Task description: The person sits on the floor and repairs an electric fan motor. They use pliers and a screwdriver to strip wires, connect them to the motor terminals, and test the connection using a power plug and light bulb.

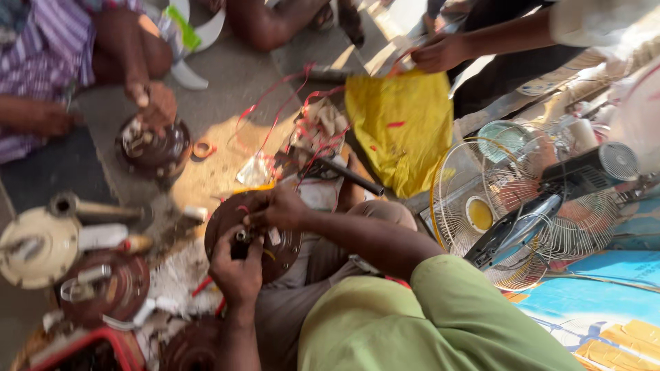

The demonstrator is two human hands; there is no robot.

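Note:
A round brown fan motor housing (227,223) rests on my lap, tilted toward me. My left hand (237,271) grips its lower edge, with the thumb by the metal shaft at the centre. My right hand (278,206), on a green-sleeved arm, holds the upper rim, fingers pinched near a bit of red wire. My bent knee in grey-brown trousers (385,213) lies just behind the housing.
Another person's hand (158,103) rests on a second motor (155,148) at upper left. Red wires (309,117), a dark tool (350,175), a yellow bag (402,127) and a wire fan grille (522,206) lie beyond. A cream housing (38,244) and another brown motor (103,285) sit left.

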